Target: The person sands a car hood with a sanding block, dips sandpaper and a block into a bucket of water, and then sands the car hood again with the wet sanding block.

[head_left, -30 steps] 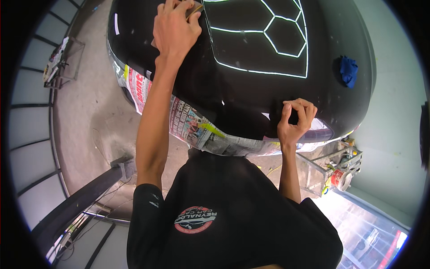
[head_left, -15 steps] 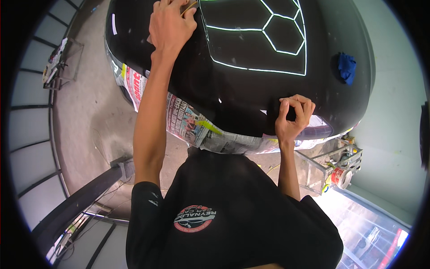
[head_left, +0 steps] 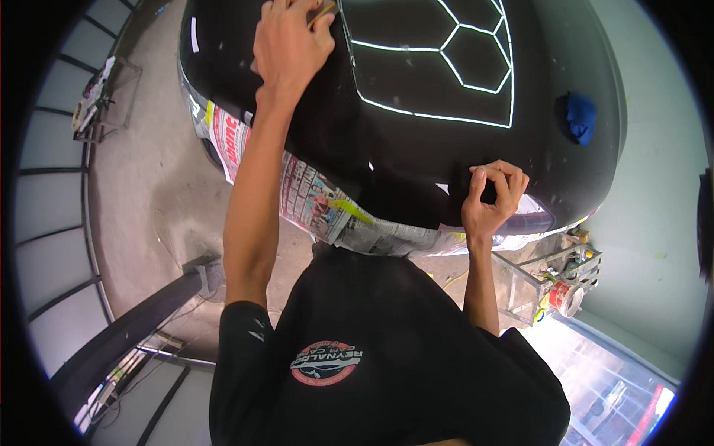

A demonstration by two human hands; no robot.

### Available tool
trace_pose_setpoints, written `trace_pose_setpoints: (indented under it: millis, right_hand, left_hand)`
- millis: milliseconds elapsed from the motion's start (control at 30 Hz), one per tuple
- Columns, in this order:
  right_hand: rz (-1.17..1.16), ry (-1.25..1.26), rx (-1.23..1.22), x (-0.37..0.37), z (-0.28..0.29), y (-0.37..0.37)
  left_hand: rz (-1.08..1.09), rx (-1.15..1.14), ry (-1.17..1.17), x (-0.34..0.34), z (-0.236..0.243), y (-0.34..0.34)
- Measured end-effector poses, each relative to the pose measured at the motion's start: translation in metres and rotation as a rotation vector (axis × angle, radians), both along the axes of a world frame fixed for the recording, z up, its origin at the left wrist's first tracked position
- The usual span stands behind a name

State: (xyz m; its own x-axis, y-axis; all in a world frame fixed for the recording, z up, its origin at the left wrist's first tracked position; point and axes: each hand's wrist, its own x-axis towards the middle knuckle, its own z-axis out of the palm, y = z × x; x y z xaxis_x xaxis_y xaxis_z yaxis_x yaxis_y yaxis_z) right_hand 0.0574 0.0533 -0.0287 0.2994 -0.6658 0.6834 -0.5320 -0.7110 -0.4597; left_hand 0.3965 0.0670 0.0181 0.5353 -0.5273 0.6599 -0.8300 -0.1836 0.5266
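A glossy black car hood (head_left: 416,163) fills the upper middle, mirroring bright hexagonal light strips. My left hand (head_left: 291,48) reaches far over its left part, fingers bent around a thin yellowish-brown flat piece (head_left: 321,13), of which only an edge shows; its kind cannot be made out. Close to the hood's front edge, my right hand (head_left: 494,199) rests with curled fingers, thumb and fingertips drawn together at the black surface. Whether anything is pinched there is hidden. A crumpled blue cloth (head_left: 581,119) lies on the hood's right side.
Newspaper masking (head_left: 312,197) with yellow-green tape lines the car's front. A metal stand (head_left: 520,279) with a red-and-white bucket (head_left: 567,299) stands at right. At far left is a rack (head_left: 97,104) with items; a dark post (head_left: 137,323) slants across the lower left.
The whole view has shifted slightly to the right. My left hand has come a little nearer over the hood; my right hand keeps its place and pose.
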Motion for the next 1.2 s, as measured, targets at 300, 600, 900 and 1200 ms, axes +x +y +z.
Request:
trace_pose_setpoints:
  millis: [300,600,900,1200]
  right_hand:
    - [-0.005,0.033,-0.007,0.000,0.001,0.000]
    - [-0.012,0.021,-0.013,0.002,0.003,-0.001]
    - [-0.020,0.031,-0.031,0.003,0.003,-0.001]
    - [-0.020,0.022,-0.030,0.002,0.002,-0.001]
  left_hand:
    - [0.017,0.009,-0.119,0.008,-0.003,-0.002]
    - [-0.025,-0.009,-0.145,0.009,0.001,-0.001]
    - [-0.019,0.000,-0.131,0.014,0.002,-0.004]
    - [-0.041,-0.035,-0.108,0.005,0.002,0.003]
